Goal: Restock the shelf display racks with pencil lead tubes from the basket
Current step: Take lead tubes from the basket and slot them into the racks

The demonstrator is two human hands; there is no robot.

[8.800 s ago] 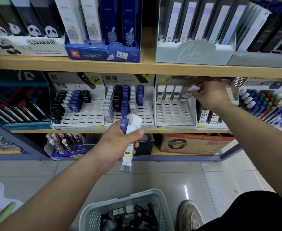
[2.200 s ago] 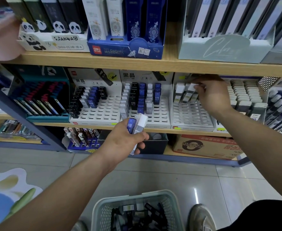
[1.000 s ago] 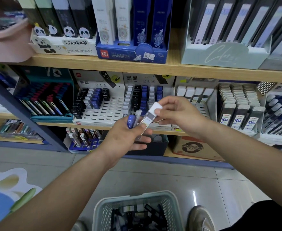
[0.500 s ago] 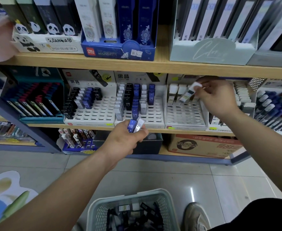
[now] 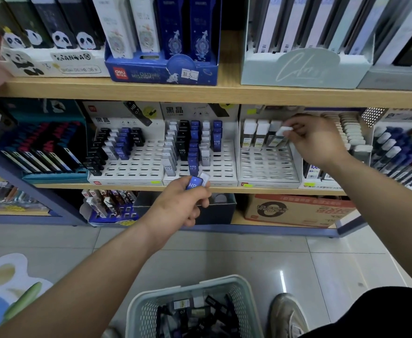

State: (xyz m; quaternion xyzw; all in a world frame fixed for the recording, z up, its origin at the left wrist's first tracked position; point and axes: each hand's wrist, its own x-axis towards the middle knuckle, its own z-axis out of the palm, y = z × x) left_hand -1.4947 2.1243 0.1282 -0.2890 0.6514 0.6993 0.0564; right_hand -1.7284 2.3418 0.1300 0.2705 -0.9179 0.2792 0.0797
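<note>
Along the left end of the middle shelf (image 5: 66, 186), a teal tray (image 5: 53, 178) holds slanted pens. Just beside it stands a white slotted display rack (image 5: 136, 167). Black and blue lead tubes fill its left columns, and open slots make up its right side. A second rack (image 5: 224, 167) adjoins it, with grey, black, blue and white tubes in upright columns.

Before the shelf's front edge, below this second rack, the left hand (image 5: 178, 208) grips two tubes in curled fingers. One is a blue tube (image 5: 193, 186) marked HB; a white-capped tube (image 5: 205, 178) touches its right side.

On the floor (image 5: 321, 264) beneath the left forearm, a pale mesh basket (image 5: 142, 318) contains a loose heap of pencil lead tubes (image 5: 195, 315), mostly dark.

Farther right on the shelf, a third rack (image 5: 268, 169) bears a back row of white-capped tubes. At the right end of that row, the right hand (image 5: 319, 140) pinches the white cap of a clear tube (image 5: 279, 136) between thumb and fingertips. The tube is tilted, its lower end at the slots; whether it is seated cannot be told.

Below the shelf's right end sits a cardboard box (image 5: 297, 211). A shoe (image 5: 287, 313) rests on the floor just right of the basket.
</note>
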